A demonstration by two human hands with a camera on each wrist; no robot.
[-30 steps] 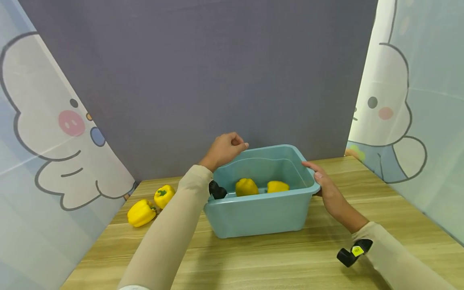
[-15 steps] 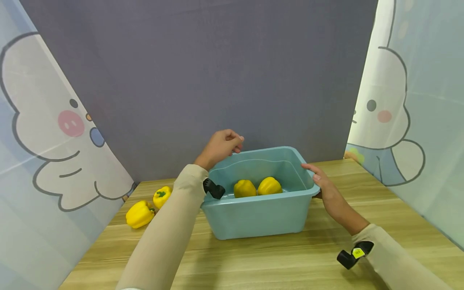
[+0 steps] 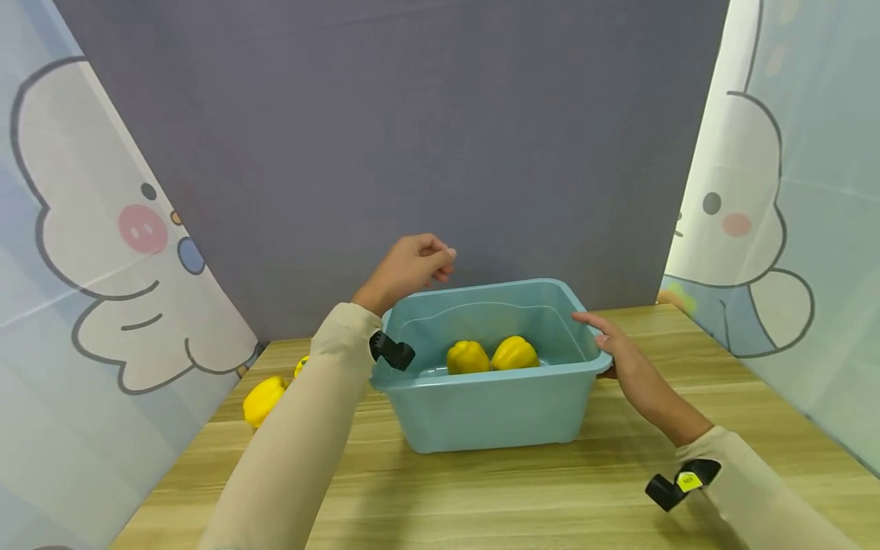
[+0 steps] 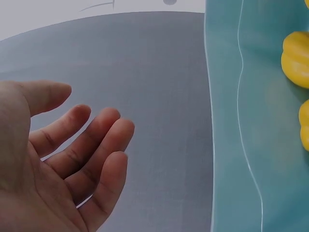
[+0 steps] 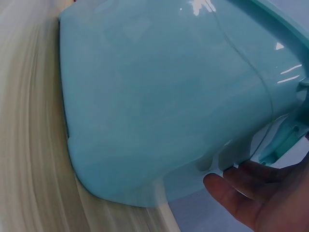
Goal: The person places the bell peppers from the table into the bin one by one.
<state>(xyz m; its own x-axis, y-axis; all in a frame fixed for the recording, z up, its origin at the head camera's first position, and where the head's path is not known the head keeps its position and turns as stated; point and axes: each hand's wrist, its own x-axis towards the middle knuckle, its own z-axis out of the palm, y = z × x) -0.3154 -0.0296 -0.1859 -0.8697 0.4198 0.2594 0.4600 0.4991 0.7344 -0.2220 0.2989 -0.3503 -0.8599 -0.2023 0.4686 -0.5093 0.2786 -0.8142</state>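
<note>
A: We're looking at a teal plastic tub (image 3: pixel 491 409) standing on the wooden table (image 3: pixel 522 496), right in the middle of the scene, up near the grey backdrop (image 3: pixel 385 137).

B: And the right hand (image 3: pixel 622 359) is on it. It holds the tub's right-side rim, fingers lying over the top edge, and the wrist view shows the thumb tucked in under the lip.

A: Left hand (image 3: pixel 406 267)?

B: Up in the air, just above the tub's far left corner. Touching nothing. The wrist view has the palm turned up and the fingers (image 4: pixel 91 145) loosely bent, relaxed, with nothing in them.

A: Inside the tub, two yellow bell peppers. One sits left of centre (image 3: pixel 467 357), the other (image 3: pixel 515 352) right beside it, the pair touching or very nearly so, both down on the tub's floor towards the far side.

B: There's a faint line running round the tub's inner wall, too. Could be a water line, could be moulding; I can't tell which.

A: Outside the tub, far left on the table, another yellow pepper (image 3: pixel 262 398) lies on its side, and a second one behind it is mostly hidden by the left sleeve (image 3: pixel 296 451).

B: Cartoon-print curtains (image 3: pixel 89 252) hang on either side of the backdrop.
</note>
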